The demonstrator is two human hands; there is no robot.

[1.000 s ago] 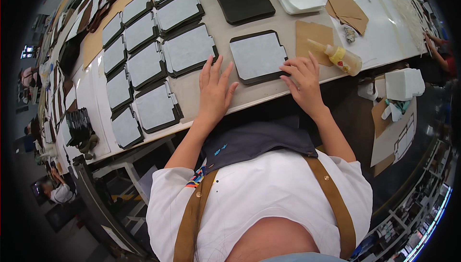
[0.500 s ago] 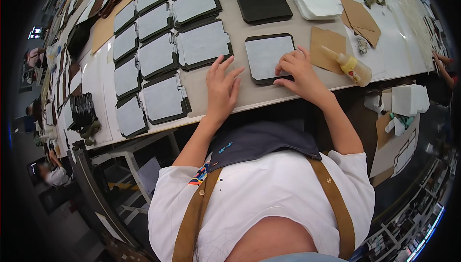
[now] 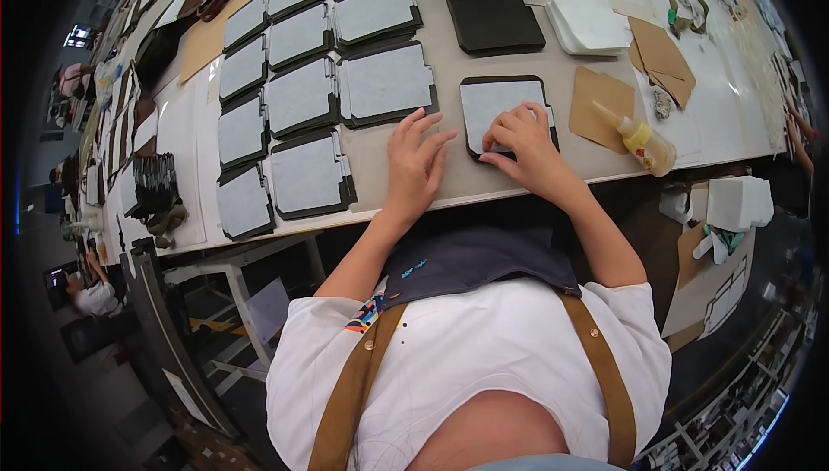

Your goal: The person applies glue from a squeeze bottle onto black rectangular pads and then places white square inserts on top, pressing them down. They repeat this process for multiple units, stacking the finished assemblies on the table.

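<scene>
A dark, cut-cornered panel faced with a pale grey sheet (image 3: 496, 100) lies flat near the table's front edge. Over its lower part rests my right hand (image 3: 528, 153), fingers bent, with a gap between thumb and forefinger. The hand hides part of the sheet, and I see nothing held in it. To the panel's left, my left hand (image 3: 414, 164) hovers low over the table with its fingers spread, holding nothing. Beyond my left fingertips sits a stack of similar grey-faced panels (image 3: 387, 84). A glue bottle with a long nozzle (image 3: 649, 148) lies to the right.
Rows of grey-faced panel stacks (image 3: 300, 95) fill the left of the table. Plain black panels (image 3: 494, 22) are stacked at the back, beside a pile of white sheets (image 3: 587, 25). Brown card pieces (image 3: 598, 110) lie right of the panel. A person (image 3: 97, 297) sits far left.
My right hand has slid left across the panel, its fingers curling more. My left hand has come slightly closer to the panel and the front edge. The whole view has shifted a little.
</scene>
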